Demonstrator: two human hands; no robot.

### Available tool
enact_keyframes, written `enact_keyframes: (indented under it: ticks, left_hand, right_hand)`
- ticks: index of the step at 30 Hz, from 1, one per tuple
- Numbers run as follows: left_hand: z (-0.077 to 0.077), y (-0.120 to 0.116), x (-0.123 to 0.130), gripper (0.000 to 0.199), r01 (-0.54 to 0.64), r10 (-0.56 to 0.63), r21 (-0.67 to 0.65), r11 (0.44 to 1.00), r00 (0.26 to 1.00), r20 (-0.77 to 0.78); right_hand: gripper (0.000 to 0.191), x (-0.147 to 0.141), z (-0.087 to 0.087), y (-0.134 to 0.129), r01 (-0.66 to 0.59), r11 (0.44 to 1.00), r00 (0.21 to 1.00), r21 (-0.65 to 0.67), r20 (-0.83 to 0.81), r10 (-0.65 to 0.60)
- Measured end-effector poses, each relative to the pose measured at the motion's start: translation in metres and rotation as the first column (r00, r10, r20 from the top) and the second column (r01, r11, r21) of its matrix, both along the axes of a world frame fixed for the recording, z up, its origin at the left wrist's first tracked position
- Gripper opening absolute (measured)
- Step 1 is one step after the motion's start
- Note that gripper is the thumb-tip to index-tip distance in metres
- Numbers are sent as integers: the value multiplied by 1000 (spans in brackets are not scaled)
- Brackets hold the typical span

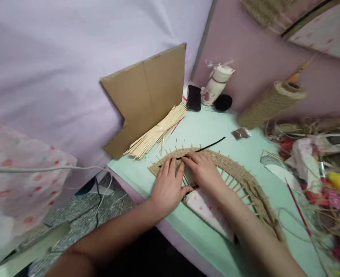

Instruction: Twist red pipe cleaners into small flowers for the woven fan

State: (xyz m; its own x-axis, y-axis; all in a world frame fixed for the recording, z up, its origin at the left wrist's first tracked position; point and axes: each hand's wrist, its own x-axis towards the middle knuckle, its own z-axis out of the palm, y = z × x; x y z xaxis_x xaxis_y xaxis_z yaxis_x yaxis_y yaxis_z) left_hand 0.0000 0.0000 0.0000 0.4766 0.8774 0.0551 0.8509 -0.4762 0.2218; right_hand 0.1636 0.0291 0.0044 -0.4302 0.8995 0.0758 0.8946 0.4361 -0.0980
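A curved woven piece of tan twine (236,165) with thin sticks lies on the pale green table. A black cord (213,144) runs over its upper left part, its free end pointing up to the right. Spread fingers of my left hand (168,186) rest flat on the weave's left end, close to the cord. Beside it my right hand (203,169) touches the cord and weave, its fingertips bent together; what they pinch is too small to make out. Below my right hand lies a white fabric panel with pink spots (207,209).
A bundle of thin sticks (158,132) leans by a cardboard sheet (152,88) at the back left. Behind stand a white bottle (216,85) and a large twine roll (268,104). Tangled coloured scraps (328,188) crowd the right side.
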Motion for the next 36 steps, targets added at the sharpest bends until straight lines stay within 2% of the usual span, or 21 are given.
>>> enact_keyframes:
  ticks: [11,21,36]
  left_hand:
    - [0,0,2,72,-11,11,20,1000,1000,19]
    - [1,1,11,74,27,-26,-7,1000,999,27]
    - [-2,3,11,75,43,-43,-4,999,999,-8]
  right_hand:
    - [38,2,-7,-4,36,998,999,49,-37,-34]
    - [38,7,2,-3,64,997,997,46,-44,-62]
    - [37,14,2,-4,70,995,997,70,8,-71]
